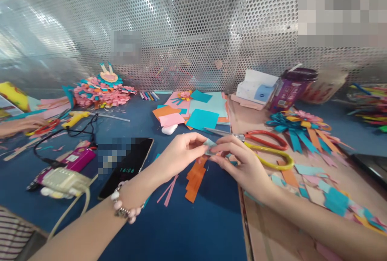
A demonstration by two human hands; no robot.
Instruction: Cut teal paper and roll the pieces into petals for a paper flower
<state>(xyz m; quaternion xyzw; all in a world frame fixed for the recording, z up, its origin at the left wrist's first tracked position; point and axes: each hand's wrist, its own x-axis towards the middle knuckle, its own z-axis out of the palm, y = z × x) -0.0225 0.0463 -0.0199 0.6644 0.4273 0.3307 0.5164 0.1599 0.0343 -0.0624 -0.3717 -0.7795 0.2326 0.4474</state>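
Handiwork part-done

I've got pale-blue paper (209, 144) pinched btwn L hand (184, 152) & R hand (242, 158), over the tabletop (217, 228), by the far end of the orange strips (195, 180). Paper flower (302, 130) on R looks done; pale-blue paper doesn't, & strips lie loose, so prob. more left. Paper's direction & long axis: can't tell, fingers cover most. Strips run away from me, far end leaning R.

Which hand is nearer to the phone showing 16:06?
Left. The left hand is a little to the right of the phone; the right hand is farther right, on the left hand's far side from the phone.
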